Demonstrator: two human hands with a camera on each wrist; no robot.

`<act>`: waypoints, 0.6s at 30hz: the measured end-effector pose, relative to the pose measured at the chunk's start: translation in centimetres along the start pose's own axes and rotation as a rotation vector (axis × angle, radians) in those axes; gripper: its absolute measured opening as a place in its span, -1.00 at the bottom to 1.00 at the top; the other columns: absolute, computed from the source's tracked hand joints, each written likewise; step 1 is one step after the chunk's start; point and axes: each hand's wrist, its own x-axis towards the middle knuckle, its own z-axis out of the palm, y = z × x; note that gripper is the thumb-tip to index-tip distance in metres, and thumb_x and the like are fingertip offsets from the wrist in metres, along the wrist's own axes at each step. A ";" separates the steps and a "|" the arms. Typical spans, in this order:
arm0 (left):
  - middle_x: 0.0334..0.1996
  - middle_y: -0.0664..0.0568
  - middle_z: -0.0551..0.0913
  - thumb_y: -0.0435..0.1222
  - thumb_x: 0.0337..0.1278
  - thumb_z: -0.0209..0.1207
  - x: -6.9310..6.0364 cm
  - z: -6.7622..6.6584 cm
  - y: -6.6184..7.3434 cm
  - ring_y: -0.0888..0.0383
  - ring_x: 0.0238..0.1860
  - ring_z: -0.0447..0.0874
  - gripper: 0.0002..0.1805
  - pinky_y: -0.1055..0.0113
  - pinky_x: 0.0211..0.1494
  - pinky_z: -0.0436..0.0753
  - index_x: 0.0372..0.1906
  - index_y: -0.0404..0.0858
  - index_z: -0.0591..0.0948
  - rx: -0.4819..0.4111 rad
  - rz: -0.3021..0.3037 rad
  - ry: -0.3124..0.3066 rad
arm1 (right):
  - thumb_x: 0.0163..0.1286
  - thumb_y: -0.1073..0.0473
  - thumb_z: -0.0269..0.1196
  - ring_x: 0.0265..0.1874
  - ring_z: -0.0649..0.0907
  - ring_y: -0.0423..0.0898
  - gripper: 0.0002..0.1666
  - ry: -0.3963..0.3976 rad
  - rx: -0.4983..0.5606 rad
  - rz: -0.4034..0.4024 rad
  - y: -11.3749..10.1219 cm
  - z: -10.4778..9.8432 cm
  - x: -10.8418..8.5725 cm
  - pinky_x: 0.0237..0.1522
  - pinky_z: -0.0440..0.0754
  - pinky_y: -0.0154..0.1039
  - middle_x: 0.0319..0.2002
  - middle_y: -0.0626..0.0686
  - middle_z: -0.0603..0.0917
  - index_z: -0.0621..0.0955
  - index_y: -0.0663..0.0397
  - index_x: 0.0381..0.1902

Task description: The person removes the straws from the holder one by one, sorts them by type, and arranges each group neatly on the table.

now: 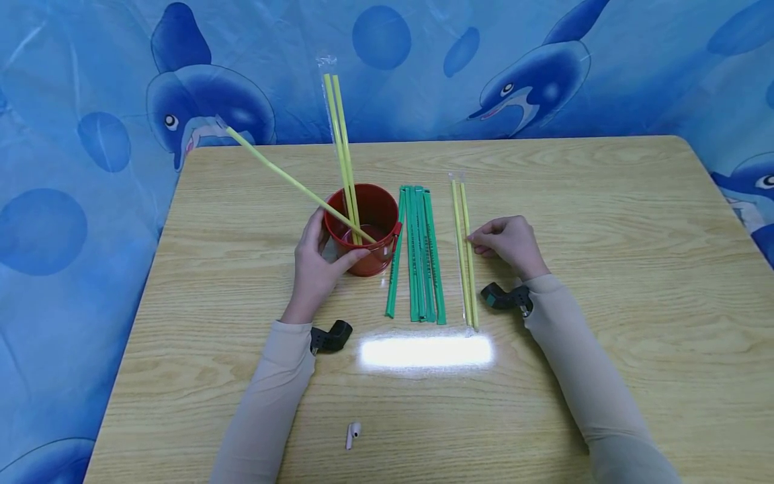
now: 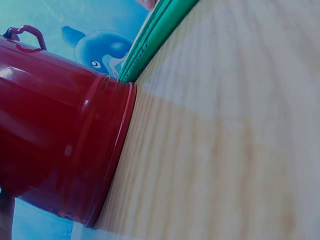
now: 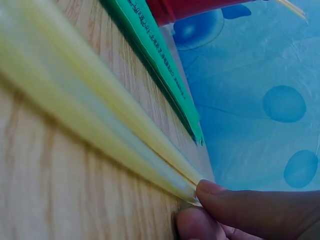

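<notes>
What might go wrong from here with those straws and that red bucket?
The slanting yellow straw leans far out of the red bucket, so it might tip out if the left hand jolts the bucket. The right hand pinches at two table straws lying close together, so one may slip. The green packets sit close beside the bucket and could get nudged.
</notes>
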 end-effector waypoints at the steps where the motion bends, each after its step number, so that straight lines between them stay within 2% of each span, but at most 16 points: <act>1: 0.25 -0.08 0.34 -0.36 -0.06 0.39 0.0 0.0 -0.5 0.13 0.29 0.32 -0.12 0.25 0.32 0.34 0.40 -0.22 0.23 -0.003 0.016 0.003 | 0.27 0.26 0.28 -0.59 0.65 -0.25 -0.72 -0.004 -0.006 -0.007 0.0 0.0 0.0 -0.45 0.66 -0.39 -0.42 0.14 0.71 0.64 0.48 -0.25; 6: 0.24 -0.05 0.35 -0.29 -0.06 0.40 0.0 0.0 -0.6 0.14 0.28 0.33 -0.13 0.27 0.31 0.35 0.40 -0.19 0.24 -0.012 0.020 0.006 | 0.27 0.27 0.28 -0.59 0.65 -0.26 -0.74 -0.024 -0.027 -0.034 0.0 -0.1 0.1 -0.46 0.66 -0.38 -0.40 0.17 0.71 0.64 0.47 -0.25; 18: 0.24 -0.07 0.35 -0.41 -0.07 0.39 0.0 0.0 -0.4 0.13 0.28 0.33 -0.14 0.27 0.32 0.34 0.39 -0.19 0.25 -0.021 0.005 0.005 | 0.27 0.27 0.28 -0.58 0.65 -0.26 -0.73 -0.040 -0.020 -0.036 0.0 -0.1 0.0 -0.44 0.66 -0.38 -0.43 0.13 0.70 0.63 0.48 -0.24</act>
